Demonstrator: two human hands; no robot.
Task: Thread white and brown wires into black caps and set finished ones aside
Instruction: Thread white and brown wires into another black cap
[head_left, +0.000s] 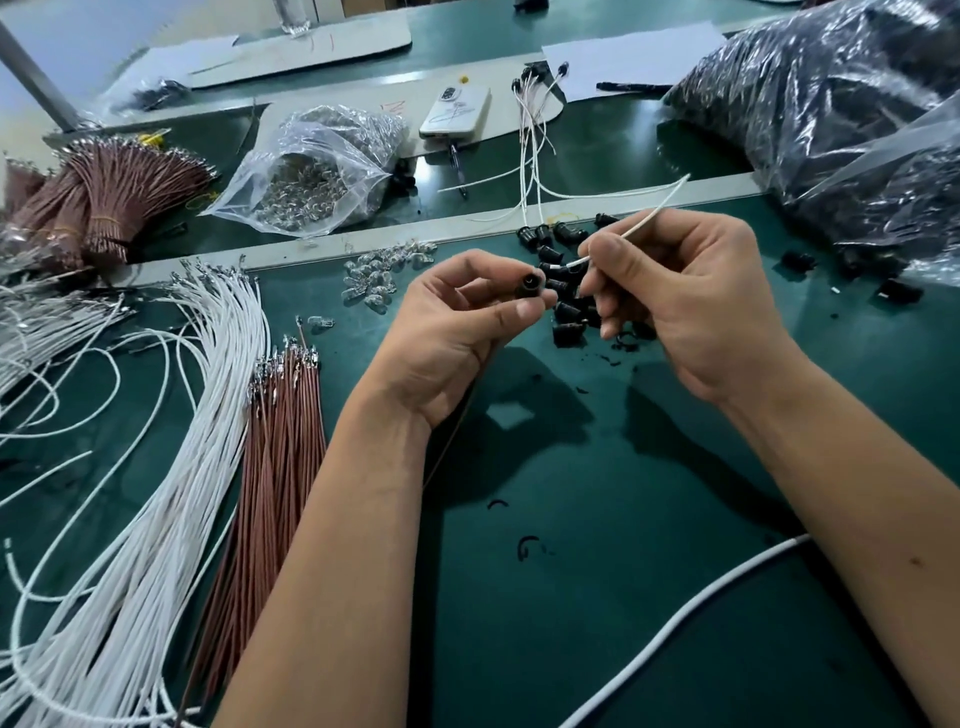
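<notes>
Lining up wire and cap
Your left hand (457, 317) pinches the black cap (530, 286) open-end up; your right hand (685, 291) pinches the white wire (631, 228), aiming it in.

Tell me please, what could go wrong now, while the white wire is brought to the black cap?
1. The right hand pinches the white wire back from its tip, so the tip may bend or miss the opening of the black cap in the left hand.
2. A brown wire hangs below the left hand; a tug might pull it out.
3. Loose caps lie beneath the hands and could be knocked away.
</notes>
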